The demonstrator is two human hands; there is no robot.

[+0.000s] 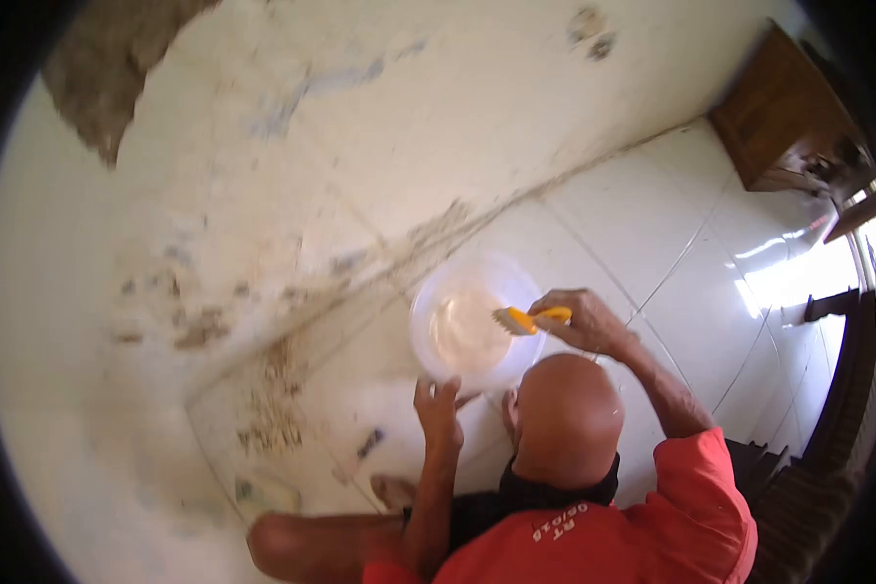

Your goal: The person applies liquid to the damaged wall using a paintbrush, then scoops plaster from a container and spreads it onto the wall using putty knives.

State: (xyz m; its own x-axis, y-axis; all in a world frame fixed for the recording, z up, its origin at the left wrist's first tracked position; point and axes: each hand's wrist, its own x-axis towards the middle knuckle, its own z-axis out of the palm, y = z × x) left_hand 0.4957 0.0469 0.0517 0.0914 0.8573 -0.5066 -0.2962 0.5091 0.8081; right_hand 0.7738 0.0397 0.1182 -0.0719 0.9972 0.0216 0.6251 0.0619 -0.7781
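In the head view, my right hand (584, 319) is closed around the yellow handle of a scrubbing brush (522, 321). Its bristles point left, over a round, whitish translucent plastic basin (428, 326) on the tiled floor. What looks like shallow liquid shows in the bottom of the basin. Close to the basin's near rim is my left hand (439, 407), raised with its fingers apart and nothing visible in them. Whether it touches the rim, I cannot tell.
A stained, peeling wall (292, 185) meets the tiled floor (642, 234) behind the basin. Brown debris (273, 409) and a small dark object (370, 444) lie to the left. Brown wooden furniture (779, 112) stands at the upper right. A head and red shirt (613, 530) fill the lower middle.
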